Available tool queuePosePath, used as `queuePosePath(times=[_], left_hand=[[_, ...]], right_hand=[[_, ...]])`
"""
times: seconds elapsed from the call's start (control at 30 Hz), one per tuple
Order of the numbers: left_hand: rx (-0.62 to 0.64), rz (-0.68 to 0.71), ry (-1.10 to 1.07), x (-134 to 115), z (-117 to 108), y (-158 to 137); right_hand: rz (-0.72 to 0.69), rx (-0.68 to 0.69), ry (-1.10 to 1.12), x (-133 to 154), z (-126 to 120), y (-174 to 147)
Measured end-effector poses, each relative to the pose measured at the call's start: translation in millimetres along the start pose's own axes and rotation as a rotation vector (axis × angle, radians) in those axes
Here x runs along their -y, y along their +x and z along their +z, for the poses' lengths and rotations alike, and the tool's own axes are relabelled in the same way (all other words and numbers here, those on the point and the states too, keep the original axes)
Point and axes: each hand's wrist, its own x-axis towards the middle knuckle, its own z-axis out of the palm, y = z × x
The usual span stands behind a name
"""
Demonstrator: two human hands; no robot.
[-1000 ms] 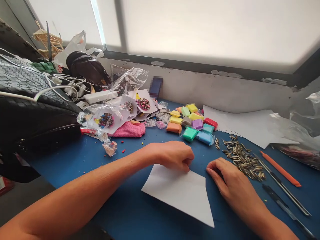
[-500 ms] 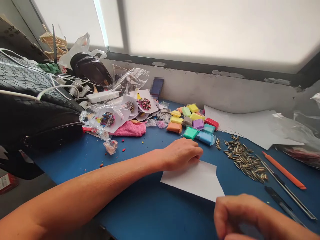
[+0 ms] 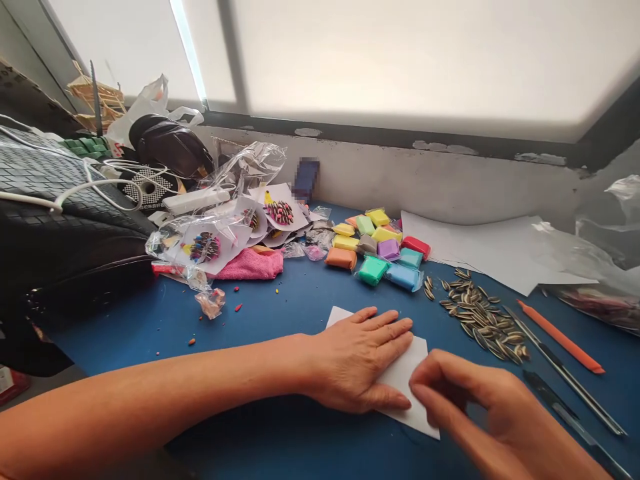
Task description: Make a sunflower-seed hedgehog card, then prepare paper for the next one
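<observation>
My left hand [image 3: 360, 360] lies flat on a sheet of white paper [image 3: 417, 357], its fingers stretched out and slightly apart. Part of the sheet is hidden beneath the palm. At the paper's right edge is my right hand [image 3: 480, 400], with index finger and thumb curled together in a pinch. Whether anything is between those fingertips cannot be made out. To the right of the paper lies a loose pile of striped sunflower seeds [image 3: 483, 317]. Behind the paper sit several wrapped blocks of coloured clay, among them a green one [image 3: 373, 270] and a blue one [image 3: 404, 277].
An orange pen [image 3: 560, 337], a silver pen [image 3: 575, 380] and a black pen [image 3: 555, 400] lie at the right. More white paper [image 3: 470, 250] rests by the wall. A pink cloth [image 3: 250, 263], clear bags and a black bag [image 3: 75, 233] crowd the left.
My left hand has come from the sheet's far edge onto its middle, and its curled fingers have spread flat. My right hand has moved up and left to the paper's edge. The view has shifted slightly.
</observation>
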Motion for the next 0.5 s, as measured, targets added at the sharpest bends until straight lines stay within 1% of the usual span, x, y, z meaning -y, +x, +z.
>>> queuePosePath(times=[0.03,0.1,0.17,0.27,0.37,0.5], left_hand=[[-0.010,0.001,-0.012,2.3,2.3,-0.3],[-0.024,0.016,-0.025,7.4,4.1,0.8],[-0.028,0.041,-0.028,11.6,3.5,2.7],[-0.054,0.045,-0.035,14.3,1.5,4.0],[-0.077,-0.002,-0.039,13.3,0.9,2.6],[-0.001,-0.087,-0.085,10.8,3.2,-0.5]], right_hand=[[-0.019,-0.103,-0.048,-1.6,4.6,5.6],[-0.048,-0.260,-0.145,-7.4,13.5,13.4],[-0.080,-0.345,-0.244,-15.9,20.8,16.0],[-0.127,-0.403,-0.377,-29.7,28.3,13.7],[-0.166,-0.429,-0.494,-39.8,33.9,11.2],[-0.237,-0.424,-0.652,-48.2,38.7,13.5]])
